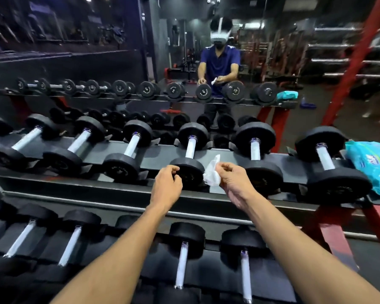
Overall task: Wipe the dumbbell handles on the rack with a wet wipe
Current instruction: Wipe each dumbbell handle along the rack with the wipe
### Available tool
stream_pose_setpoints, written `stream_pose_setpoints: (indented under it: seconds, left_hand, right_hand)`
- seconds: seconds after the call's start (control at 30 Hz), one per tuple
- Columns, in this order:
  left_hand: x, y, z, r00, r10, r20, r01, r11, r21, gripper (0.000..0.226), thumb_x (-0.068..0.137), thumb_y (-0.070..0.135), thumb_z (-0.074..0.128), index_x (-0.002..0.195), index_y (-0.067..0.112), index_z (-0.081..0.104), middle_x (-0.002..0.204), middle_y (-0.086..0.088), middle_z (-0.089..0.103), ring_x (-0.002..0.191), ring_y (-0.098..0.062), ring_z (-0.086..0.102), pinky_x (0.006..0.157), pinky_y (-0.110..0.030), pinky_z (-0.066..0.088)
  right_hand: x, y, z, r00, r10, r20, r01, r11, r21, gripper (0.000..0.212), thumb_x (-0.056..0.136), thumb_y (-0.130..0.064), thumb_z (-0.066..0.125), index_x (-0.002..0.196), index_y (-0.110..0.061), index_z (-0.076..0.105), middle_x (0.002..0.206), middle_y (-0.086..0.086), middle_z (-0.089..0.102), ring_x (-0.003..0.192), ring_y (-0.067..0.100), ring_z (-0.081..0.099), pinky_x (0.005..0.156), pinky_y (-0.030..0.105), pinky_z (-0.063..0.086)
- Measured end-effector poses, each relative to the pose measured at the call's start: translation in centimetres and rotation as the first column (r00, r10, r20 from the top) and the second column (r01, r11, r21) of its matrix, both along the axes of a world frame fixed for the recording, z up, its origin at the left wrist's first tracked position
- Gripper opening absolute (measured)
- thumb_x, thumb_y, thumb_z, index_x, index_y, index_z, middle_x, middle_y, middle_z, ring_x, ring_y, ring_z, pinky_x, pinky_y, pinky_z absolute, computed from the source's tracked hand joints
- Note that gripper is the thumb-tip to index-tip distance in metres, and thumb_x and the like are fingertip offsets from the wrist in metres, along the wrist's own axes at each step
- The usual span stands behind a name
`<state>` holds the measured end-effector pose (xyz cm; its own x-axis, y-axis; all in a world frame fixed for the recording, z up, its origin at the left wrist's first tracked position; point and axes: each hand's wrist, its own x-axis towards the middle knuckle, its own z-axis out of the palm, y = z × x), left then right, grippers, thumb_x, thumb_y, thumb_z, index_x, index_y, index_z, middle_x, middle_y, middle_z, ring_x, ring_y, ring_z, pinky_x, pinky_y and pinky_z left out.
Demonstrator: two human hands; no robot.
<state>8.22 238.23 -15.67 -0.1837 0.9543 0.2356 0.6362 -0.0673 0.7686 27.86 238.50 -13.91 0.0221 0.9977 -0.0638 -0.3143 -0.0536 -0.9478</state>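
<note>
Two hands hover over the rack (206,195). Right hand (234,178) pinches a crumpled wet wipe (212,173); left hand (167,182), its grip loosely curled and holding nothing, touches a dumbbell (190,160).

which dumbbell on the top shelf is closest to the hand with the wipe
The dumbbell straight ahead, third from the right end of the top shelf. Its near head sits just left of the wet wipe pinched in the right hand; the left hand touches that head.

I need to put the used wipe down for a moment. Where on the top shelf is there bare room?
Bare tray shows between the dumbbell ahead of the left hand and its right neighbour, behind the wet wipe that the right hand pinches. The far right end is crowded: the wipes packet sits against the last dumbbell.
</note>
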Motion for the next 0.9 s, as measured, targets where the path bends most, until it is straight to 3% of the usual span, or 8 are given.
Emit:
stream_pose_setpoints:
  seconds: [0.1, 0.23, 0.43, 0.5, 0.57, 0.67, 0.77, 0.9]
  left_hand:
    - [-0.6, 1.7, 0.0, 1.000, -0.015, 0.000, 0.015, 1.000, 0.016, 0.030, 0.098, 0.016, 0.048, 0.125, 0.018, 0.060, 0.124, 0.004, 0.058, 0.107, -0.010, 0.054, 0.091, -0.024, 0.041]
    - [-0.7, 3.2, 0.0, 1.000, -0.009, -0.014, 0.009, 0.999, 0.037, 0.026, 0.101, 0.021, 0.047, 0.124, 0.018, 0.057, 0.123, 0.004, 0.052, 0.102, -0.009, 0.050, 0.089, -0.024, 0.038]
    - [-0.1, 6.6, -0.1, 0.998, -0.043, -0.049, 0.039, 0.996, -0.083, 0.035, 0.105, 0.036, 0.036, 0.123, 0.012, 0.054, 0.130, -0.006, 0.051, 0.115, -0.024, 0.052, 0.099, -0.036, 0.039]
    - [0.2, 7.4, -0.5, 0.997, -0.079, -0.014, 0.075, 0.983, -0.167, 0.045, 0.105, 0.042, 0.030, 0.129, 0.009, 0.049, 0.136, -0.010, 0.050, 0.122, -0.027, 0.048, 0.103, -0.040, 0.036]
    - [0.5, 7.6, -1.0, 0.995, -0.085, 0.058, 0.095, 0.977, -0.192, 0.051, 0.105, 0.044, 0.028, 0.138, 0.008, 0.041, 0.141, -0.011, 0.045, 0.130, -0.027, 0.043, 0.107, -0.040, 0.031]
    - [0.7, 7.8, -2.3, 0.996, -0.067, 0.063, 0.074, 0.989, -0.126, 0.053, 0.104, 0.046, 0.023, 0.136, 0.010, 0.043, 0.135, -0.006, 0.050, 0.125, -0.023, 0.045, 0.108, -0.039, 0.034]
    - [0.6, 7.9, -2.7, 0.997, -0.051, 0.055, 0.055, 0.996, -0.072, 0.052, 0.102, 0.048, 0.018, 0.117, 0.013, 0.052, 0.115, -0.002, 0.057, 0.109, -0.021, 0.051, 0.100, -0.040, 0.040]
    - [0.3, 8.8, -2.1, 0.998, -0.056, 0.034, 0.058, 0.996, -0.069, 0.033, 0.105, 0.034, 0.023, 0.096, 0.019, 0.051, 0.099, 0.001, 0.058, 0.098, -0.020, 0.051, 0.089, -0.035, 0.039]
  right_hand:
    - [-1.0, 1.5, 0.4, 0.990, -0.082, 0.112, 0.078, 0.996, 0.045, 0.006, 0.096, -0.001, 0.058, 0.097, -0.002, 0.064, 0.085, 0.007, 0.065, 0.070, 0.014, 0.066, 0.074, 0.039, 0.055]
    - [-1.9, 4.4, 0.5, 0.944, -0.177, 0.280, 0.148, 0.982, 0.122, 0.017, 0.092, 0.000, 0.055, 0.093, -0.008, 0.070, 0.085, 0.004, 0.071, 0.077, 0.013, 0.063, 0.077, 0.032, 0.052]
    - [-2.9, 9.5, 2.4, 0.733, -0.330, 0.594, 0.142, 0.929, 0.342, 0.017, 0.093, -0.009, 0.057, 0.100, -0.016, 0.072, 0.096, -0.005, 0.070, 0.086, 0.008, 0.065, 0.072, 0.012, 0.048]
    - [-3.6, 10.8, 2.7, 0.654, -0.346, 0.672, 0.066, 0.912, 0.405, 0.019, 0.093, -0.006, 0.055, 0.102, -0.013, 0.071, 0.094, -0.003, 0.068, 0.075, 0.002, 0.061, 0.062, 0.005, 0.043]
    - [-4.3, 12.2, 2.4, 0.576, -0.322, 0.751, -0.062, 0.899, 0.433, 0.018, 0.092, -0.003, 0.057, 0.100, -0.009, 0.072, 0.094, 0.000, 0.068, 0.072, 0.005, 0.060, 0.064, 0.005, 0.042]
    - [-4.9, 14.2, 1.2, 0.406, -0.237, 0.883, -0.324, 0.866, 0.381, 0.015, 0.088, -0.002, 0.060, 0.094, -0.004, 0.073, 0.094, 0.011, 0.069, 0.088, 0.023, 0.063, 0.079, 0.025, 0.046]
    - [-5.1, 15.3, 0.5, 0.294, -0.173, 0.940, -0.459, 0.837, 0.298, 0.012, 0.082, 0.001, 0.061, 0.083, -0.003, 0.072, 0.089, 0.013, 0.068, 0.085, 0.027, 0.063, 0.078, 0.038, 0.049]
    - [-5.0, 17.1, 0.2, 0.178, -0.168, 0.969, -0.597, 0.765, 0.243, 0.018, 0.085, -0.005, 0.065, 0.100, -0.007, 0.076, 0.107, 0.004, 0.068, 0.101, 0.019, 0.059, 0.087, 0.019, 0.039]
